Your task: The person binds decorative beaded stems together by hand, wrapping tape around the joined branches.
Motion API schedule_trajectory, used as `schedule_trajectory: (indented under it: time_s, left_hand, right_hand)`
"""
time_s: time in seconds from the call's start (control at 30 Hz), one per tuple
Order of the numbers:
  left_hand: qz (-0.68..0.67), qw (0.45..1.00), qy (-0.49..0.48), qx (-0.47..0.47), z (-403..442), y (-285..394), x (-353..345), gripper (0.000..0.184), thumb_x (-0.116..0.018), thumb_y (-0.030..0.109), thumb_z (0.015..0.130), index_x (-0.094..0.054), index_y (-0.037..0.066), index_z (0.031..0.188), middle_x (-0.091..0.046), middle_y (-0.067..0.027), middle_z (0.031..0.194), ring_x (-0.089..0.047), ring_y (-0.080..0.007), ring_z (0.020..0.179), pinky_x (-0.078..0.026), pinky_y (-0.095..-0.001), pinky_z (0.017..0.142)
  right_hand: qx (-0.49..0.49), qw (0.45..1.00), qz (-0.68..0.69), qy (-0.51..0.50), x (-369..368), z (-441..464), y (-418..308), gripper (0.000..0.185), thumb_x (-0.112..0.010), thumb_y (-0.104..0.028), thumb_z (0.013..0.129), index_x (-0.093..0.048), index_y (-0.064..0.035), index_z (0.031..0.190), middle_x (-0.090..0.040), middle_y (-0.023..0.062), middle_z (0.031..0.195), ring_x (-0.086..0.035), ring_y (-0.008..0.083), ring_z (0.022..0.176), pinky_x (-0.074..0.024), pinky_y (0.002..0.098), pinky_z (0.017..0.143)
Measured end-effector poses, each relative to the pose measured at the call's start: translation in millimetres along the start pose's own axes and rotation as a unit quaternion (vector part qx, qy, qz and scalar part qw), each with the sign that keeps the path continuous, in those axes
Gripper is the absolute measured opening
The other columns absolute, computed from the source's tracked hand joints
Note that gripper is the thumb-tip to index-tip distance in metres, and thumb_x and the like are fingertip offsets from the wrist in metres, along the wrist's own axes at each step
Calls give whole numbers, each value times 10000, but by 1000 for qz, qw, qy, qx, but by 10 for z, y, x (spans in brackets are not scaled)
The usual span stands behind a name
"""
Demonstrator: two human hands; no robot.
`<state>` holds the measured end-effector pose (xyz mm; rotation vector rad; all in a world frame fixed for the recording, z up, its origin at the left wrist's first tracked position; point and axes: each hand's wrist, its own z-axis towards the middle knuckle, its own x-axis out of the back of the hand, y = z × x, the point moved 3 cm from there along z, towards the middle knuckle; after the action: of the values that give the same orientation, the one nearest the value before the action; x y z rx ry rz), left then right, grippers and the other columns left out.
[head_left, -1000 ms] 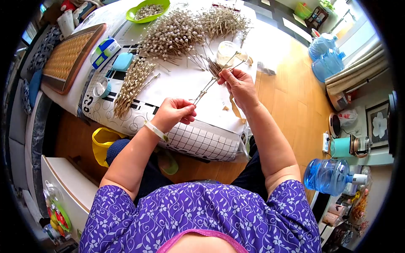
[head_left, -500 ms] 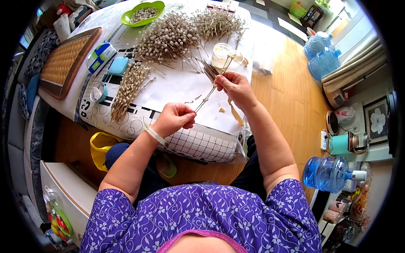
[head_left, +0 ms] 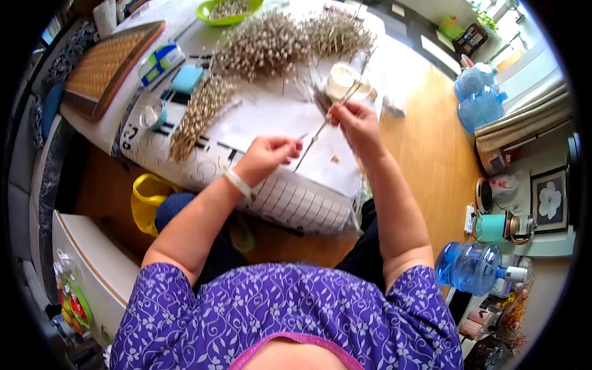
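One change: left hand is off the stem, blurred fingertips together, apparently on a sliver. Right hand now supports that stem alone, fingers clamped on it above the white sheet; tub just beyond.

Passage lies open over the middle of the counter; a budded bundle blocks its left, heaped stems the far side, a tub the right; a held twig slants toward the near edge.
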<state>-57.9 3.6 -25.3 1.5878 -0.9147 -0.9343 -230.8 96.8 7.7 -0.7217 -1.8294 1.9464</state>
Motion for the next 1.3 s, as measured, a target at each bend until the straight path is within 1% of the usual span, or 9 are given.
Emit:
schedule_trajectory:
  time_s: [0.13,0.27,0.53,0.73,0.77,0.8,1.07,1.2,1.3]
  left_hand:
    - [-128,985,-49,103,-32,45,-81,324,-441,238,893,-504,-18,1081,-598,-121,953,-601,-168,818,-497,-269,688]
    - [-140,980,-55,131,-33,-10,-81,310,-453,247,888,-527,-16,1035,-608,-109,900,-611,-159,760,-507,-258,643]
    - [-69,990,-44,111,-19,-81,-95,192,-570,144,823,-583,-17,928,-607,-52,741,-587,-103,606,-504,-239,556]
    - [-30,992,-37,119,-42,-77,-140,156,-548,126,833,-574,-17,889,-583,-47,697,-571,-106,576,-496,-234,535]
    - [-40,992,-36,111,-41,-85,-143,159,-546,127,835,-570,-20,891,-585,-54,700,-573,-109,571,-496,-231,529]
    - [-42,993,-24,109,-55,-59,-149,147,-552,123,830,-568,-14,883,-590,-59,706,-575,-113,571,-496,-226,528]
    - [-76,995,-23,56,-78,-12,-123,109,-575,110,815,-579,2,830,-601,-73,693,-581,-118,576,-505,-235,534]
    - [-128,991,-28,20,-152,124,-99,86,-581,93,810,-584,9,829,-606,-69,696,-589,-125,579,-510,-234,539]
    - [-148,988,-30,-10,-224,192,-64,70,-581,76,807,-581,10,831,-608,-72,699,-591,-119,593,-512,-227,547]
  right_hand:
    - [-34,999,-8,13,-38,-29,-31,165,-564,-136,817,-604,9,750,-563,27,633,-461,63,571,-345,187,528]
    - [-31,999,-27,30,85,76,148,176,-594,-188,798,-608,-22,740,-559,11,611,-400,40,469,-285,183,400]
    - [36,998,-32,30,67,84,119,203,-617,-204,778,-605,-17,699,-566,16,616,-415,36,489,-306,185,424]
    - [-73,997,-23,-7,73,34,47,200,-615,-208,785,-615,-20,718,-561,13,583,-391,31,465,-282,173,419]
    - [-68,997,26,-26,64,62,56,142,-605,-130,800,-602,6,760,-590,54,681,-518,73,575,-403,165,520]
    - [-66,996,41,-39,65,54,36,142,-602,-124,802,-603,13,769,-593,57,687,-527,78,586,-417,162,529]
    - [-58,996,64,-30,6,-24,-132,195,-586,-174,820,-614,18,812,-574,33,624,-363,15,423,-242,136,386]
    - [-14,981,185,-53,-48,-28,-234,226,-524,-197,857,-611,11,873,-530,2,603,-341,10,443,-237,142,394]
    - [-34,989,137,-36,-146,114,-259,253,-537,-216,849,-601,25,892,-547,11,625,-390,30,454,-294,151,412]
